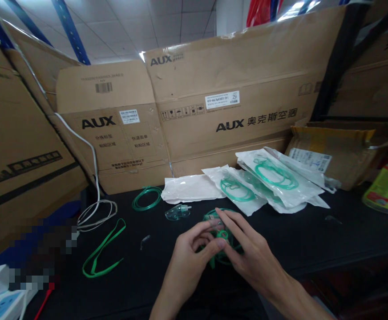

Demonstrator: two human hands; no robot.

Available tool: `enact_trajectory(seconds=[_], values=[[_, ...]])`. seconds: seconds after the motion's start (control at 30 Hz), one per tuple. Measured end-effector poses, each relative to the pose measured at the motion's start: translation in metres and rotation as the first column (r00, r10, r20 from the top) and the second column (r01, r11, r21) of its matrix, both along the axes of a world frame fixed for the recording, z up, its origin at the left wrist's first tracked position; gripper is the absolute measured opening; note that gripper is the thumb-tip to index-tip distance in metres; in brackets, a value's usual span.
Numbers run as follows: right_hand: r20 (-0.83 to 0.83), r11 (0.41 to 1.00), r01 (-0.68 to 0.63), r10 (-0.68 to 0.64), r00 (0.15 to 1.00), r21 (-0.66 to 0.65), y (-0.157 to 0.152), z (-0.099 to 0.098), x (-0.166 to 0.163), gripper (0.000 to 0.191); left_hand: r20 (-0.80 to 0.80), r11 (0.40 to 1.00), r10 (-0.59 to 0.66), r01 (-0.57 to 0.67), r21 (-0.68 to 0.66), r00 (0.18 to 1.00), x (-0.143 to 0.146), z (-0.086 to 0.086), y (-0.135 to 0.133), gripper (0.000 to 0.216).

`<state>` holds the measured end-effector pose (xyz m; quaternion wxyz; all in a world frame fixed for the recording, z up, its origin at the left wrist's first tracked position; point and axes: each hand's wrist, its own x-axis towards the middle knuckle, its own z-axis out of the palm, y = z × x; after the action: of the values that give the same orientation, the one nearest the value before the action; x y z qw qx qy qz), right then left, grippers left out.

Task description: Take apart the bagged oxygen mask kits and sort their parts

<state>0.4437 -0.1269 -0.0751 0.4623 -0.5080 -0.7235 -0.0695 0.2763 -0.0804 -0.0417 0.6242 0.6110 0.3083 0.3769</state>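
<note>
My left hand (pixel 191 252) and my right hand (pixel 253 243) meet at the front middle of the black table, both closed around a clear green oxygen mask (pixel 218 223). A round green fitting (pixel 223 235) shows between the thumbs. Coiled green tubing (pixel 234 253) lies behind and under the fingers, which hide much of the mask. Just beyond my left hand rests another small transparent mask (pixel 178 212). A loop of green tubing (pixel 146 198) lies behind it to the left. Farther left is a green elastic strap (pixel 104 251).
White packets (pixel 274 178) with green tubing pile up at the back right, beside an opened carton (pixel 327 151). Cardboard panels (pixel 194 102) wall the rear. A white cable (pixel 95 169) and power strip (pixel 3 306) are at left; a yellow-green tub (pixel 387 189) stands at right.
</note>
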Motion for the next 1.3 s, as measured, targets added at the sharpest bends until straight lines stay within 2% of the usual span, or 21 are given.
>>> enact_trajectory(seconds=[0.17, 0.37, 0.5, 0.7, 0.87, 1.03, 1.17, 1.3], values=[[0.085, 0.998, 0.009, -0.004, 0.996, -0.064, 0.001, -0.005, 0.0, 0.063, -0.129, 0.984, 0.098, -0.076, 0.161, 0.987, -0.001, -0.001, -0.003, 0.023], [0.148, 0.992, 0.004, 0.015, 0.989, -0.123, 0.001, 0.001, 0.003, 0.062, -0.226, 0.93, 0.2, -0.112, 0.35, 0.953, -0.008, 0.005, -0.002, 0.018], [0.183, 0.991, 0.006, 0.018, 0.983, -0.13, 0.003, 0.004, 0.008, 0.053, -0.266, 0.905, 0.215, -0.088, 0.417, 0.94, -0.014, 0.009, 0.0, 0.019], [0.216, 0.993, 0.064, -0.041, 0.976, -0.1, 0.01, -0.003, 0.009, 0.036, -0.383, 0.869, 0.203, 0.014, 0.495, 0.901, -0.016, 0.015, -0.007, 0.026], [0.031, 0.986, 0.094, -0.091, 0.995, -0.138, 0.016, -0.002, 0.015, 0.027, -0.464, 0.863, 0.168, 0.098, 0.495, 0.87, -0.023, 0.022, -0.019, 0.023], [-0.076, 0.959, 0.209, -0.227, 0.971, -0.192, 0.017, 0.009, 0.031, 0.026, -0.534, 0.873, 0.082, 0.198, 0.446, 0.842, -0.033, 0.029, -0.027, 0.017], [-0.083, 0.966, 0.206, -0.22, 0.972, -0.154, 0.014, 0.012, 0.031, 0.028, -0.425, 0.933, 0.052, 0.108, 0.344, 0.904, -0.025, 0.024, -0.02, 0.022], [-0.065, 0.975, 0.166, -0.177, 0.982, -0.147, 0.011, 0.004, 0.016, 0.031, -0.357, 0.95, 0.127, -0.009, 0.313, 0.925, -0.012, 0.015, -0.012, 0.021]])
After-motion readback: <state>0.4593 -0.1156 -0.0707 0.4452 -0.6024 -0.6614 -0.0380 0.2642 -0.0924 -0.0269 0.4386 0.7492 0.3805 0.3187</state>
